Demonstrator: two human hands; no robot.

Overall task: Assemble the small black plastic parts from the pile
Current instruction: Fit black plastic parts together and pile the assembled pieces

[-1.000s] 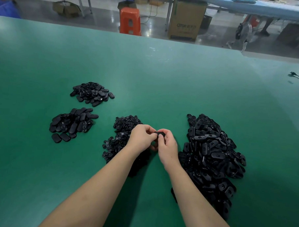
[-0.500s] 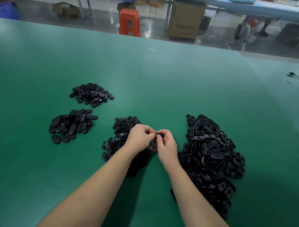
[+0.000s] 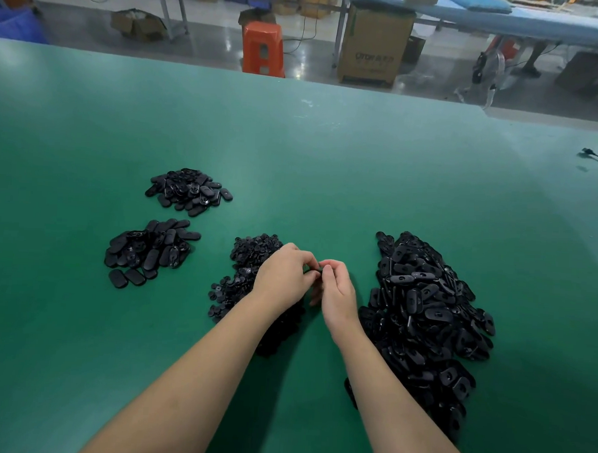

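Left to right: two small piles (image 3: 188,191) of flat black ovals, mid pile (image 3: 245,278), left hand (image 3: 283,277) and right hand (image 3: 336,289) together, both pinching one tiny black part (image 3: 314,271), mostly hidden; big pile (image 3: 423,320) right.

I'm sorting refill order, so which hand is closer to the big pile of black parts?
Right. The right hand is just beside the big pile; the left hand is farther, over the middle pile.
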